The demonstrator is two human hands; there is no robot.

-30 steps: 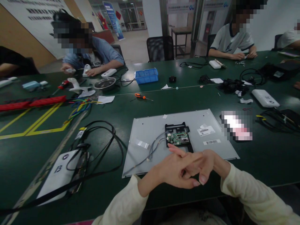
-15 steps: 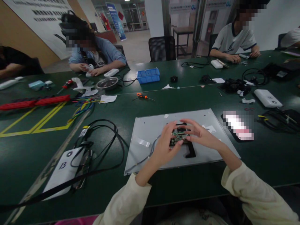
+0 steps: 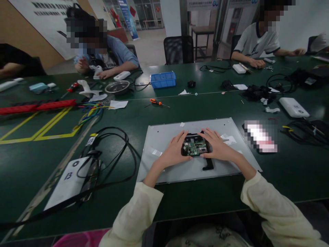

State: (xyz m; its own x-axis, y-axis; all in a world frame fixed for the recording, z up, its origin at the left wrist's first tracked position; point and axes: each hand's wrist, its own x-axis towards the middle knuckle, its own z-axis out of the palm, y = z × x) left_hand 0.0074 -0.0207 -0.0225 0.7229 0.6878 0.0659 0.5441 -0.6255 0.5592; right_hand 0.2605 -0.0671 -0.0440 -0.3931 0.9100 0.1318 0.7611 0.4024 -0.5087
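Observation:
A green circuit board [image 3: 194, 148] in a black frame lies at the middle of a flat grey panel [image 3: 161, 137]. My left hand [image 3: 174, 149] grips the left side of the board, fingers at its far edge and thumb along its near edge. On the opposite side my right hand [image 3: 217, 145] holds it the same way. The fingertips partly hide the frame. A black L-shaped bracket [image 3: 208, 164] shows below my right hand. Strips of clear tape [image 3: 156, 152] stick to the panel.
Left of the panel lie a white power bank [image 3: 68, 181] and looped black cables [image 3: 125, 151]. A phone [image 3: 260, 137] is to the right. Beyond are an orange screwdriver [image 3: 158, 102], a blue bin [image 3: 162, 80] and a metal bowl [image 3: 117, 87]. Other people sit across the table.
My hands have come down and spread to the two sides of the circuit board, so more of it shows. The co-worker at right has moved one hand outward.

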